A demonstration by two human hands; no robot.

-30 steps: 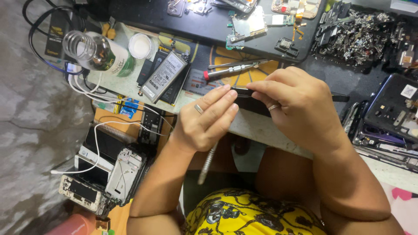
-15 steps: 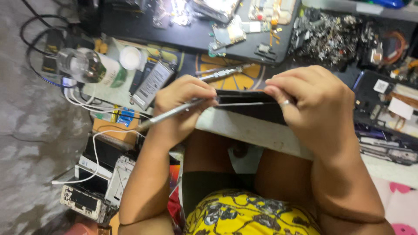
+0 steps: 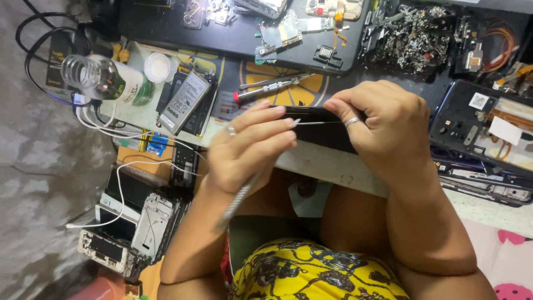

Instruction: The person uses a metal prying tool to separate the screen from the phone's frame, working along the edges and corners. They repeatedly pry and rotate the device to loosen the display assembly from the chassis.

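Over the near edge of the worktop (image 3: pixel 333 166), both hands meet on a dark phone (image 3: pixel 327 125) held up on its side. Right hand (image 3: pixel 383 125) wraps the phone from the right, thumb and fingers clamped around its body, a ring showing on one finger. Left hand (image 3: pixel 247 147) comes in from the other side, fingers pinched around a slim metal tool (image 3: pixel 244 191), its fine tip laid along the phone's top edge while the ridged handle trails down past the wrist. That left hand wears a ring too.

Just beyond the phone, a red-tipped screwdriver (image 3: pixel 272 86) lies on a yellow citrus-print mat (image 3: pixel 311 83). Further left, a flat grey battery (image 3: pixel 184 103) rests tilted beside a clear bottle (image 3: pixel 102 78) lying on its side, and a white cap (image 3: pixel 157 66) sits just next to it. White cables (image 3: pixel 119 136) loop off the worktop's left edge.

Down at lower left, stripped phone frames (image 3: pixel 147 228) are stacked in a heap. Far right, an opened phone back (image 3: pixel 488 128) lies with its innards showing. At the top, a dark tray (image 3: pixel 244 39) carries small circuit parts, and beside it a pile of metal scraps (image 3: pixel 413 36).
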